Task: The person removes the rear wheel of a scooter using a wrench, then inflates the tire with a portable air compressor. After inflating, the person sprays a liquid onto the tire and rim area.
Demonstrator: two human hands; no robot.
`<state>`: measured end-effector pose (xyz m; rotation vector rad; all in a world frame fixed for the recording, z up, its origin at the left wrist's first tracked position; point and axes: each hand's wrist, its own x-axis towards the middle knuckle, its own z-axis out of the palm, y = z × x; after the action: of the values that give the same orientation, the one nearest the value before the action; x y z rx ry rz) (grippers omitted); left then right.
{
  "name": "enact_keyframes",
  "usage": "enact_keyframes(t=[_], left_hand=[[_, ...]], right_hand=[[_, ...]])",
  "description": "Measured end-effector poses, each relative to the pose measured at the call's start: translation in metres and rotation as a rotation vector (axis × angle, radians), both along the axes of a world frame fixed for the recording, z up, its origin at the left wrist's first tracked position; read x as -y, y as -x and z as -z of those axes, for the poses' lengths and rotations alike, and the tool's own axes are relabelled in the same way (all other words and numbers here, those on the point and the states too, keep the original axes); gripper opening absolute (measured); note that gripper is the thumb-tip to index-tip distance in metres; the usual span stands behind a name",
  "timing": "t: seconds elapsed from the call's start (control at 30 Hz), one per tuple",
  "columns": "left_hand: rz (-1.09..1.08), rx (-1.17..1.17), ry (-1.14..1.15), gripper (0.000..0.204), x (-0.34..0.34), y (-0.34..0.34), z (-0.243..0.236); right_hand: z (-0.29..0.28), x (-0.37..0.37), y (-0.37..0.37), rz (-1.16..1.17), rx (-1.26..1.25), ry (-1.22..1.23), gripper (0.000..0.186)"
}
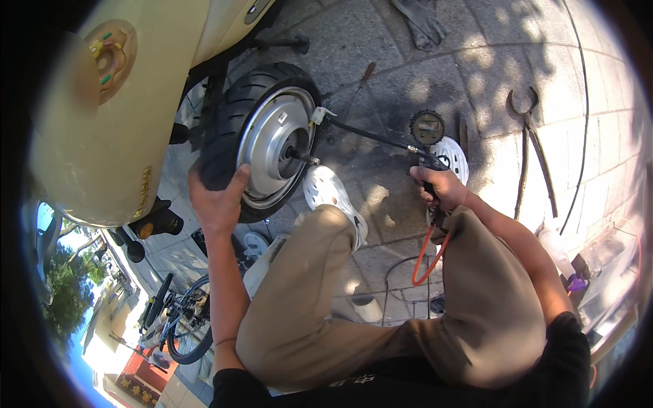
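Note:
A scooter wheel (279, 143) with a black tyre and silver hub stands upright on the paving, its axle stub pointing toward my right. My left hand (218, 194) grips the tyre's near edge, thumb against the sidewall, fingers going out of sight round the tread. In my right hand (443, 188) is a tyre inflator gun (428, 162), fingers wrapped round its handle. Its round pressure gauge (427, 127) faces up. A black hose (367, 134) runs from the gun to a pale chuck (320, 116) at the wheel's rim. An orange air hose (423, 262) hangs below the gun.
The cream scooter body (153, 88) rises on the left, close to the wheel. Long pincers (527, 143) lie at the right, a screwdriver (366, 73) beyond the wheel, and a grey cloth (420, 24) at the far edge. A bicycle (187, 323) stands lower left.

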<state>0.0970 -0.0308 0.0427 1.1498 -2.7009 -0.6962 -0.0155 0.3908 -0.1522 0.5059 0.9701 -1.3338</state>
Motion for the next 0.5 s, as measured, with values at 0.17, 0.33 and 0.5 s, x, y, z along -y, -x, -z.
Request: enact_keyframes(t=[0.17,0.33,0.5], left_hand=[[-0.002,-0.004,-0.034,0.089,0.000,0.003,-0.002],[-0.022,0.029,-0.065,0.093,0.001,0.005,-0.008],[-0.012,0.068,-0.007,0.100,0.010,-0.004,-0.002]], right_hand=[[0.004,-0.001,0.000,-0.012,0.007,0.013,0.042],[0.002,0.002,-0.007,0.007,-0.024,-0.060,0.035],[0.000,0.000,-0.007,-0.017,0.023,-0.084,0.040]])
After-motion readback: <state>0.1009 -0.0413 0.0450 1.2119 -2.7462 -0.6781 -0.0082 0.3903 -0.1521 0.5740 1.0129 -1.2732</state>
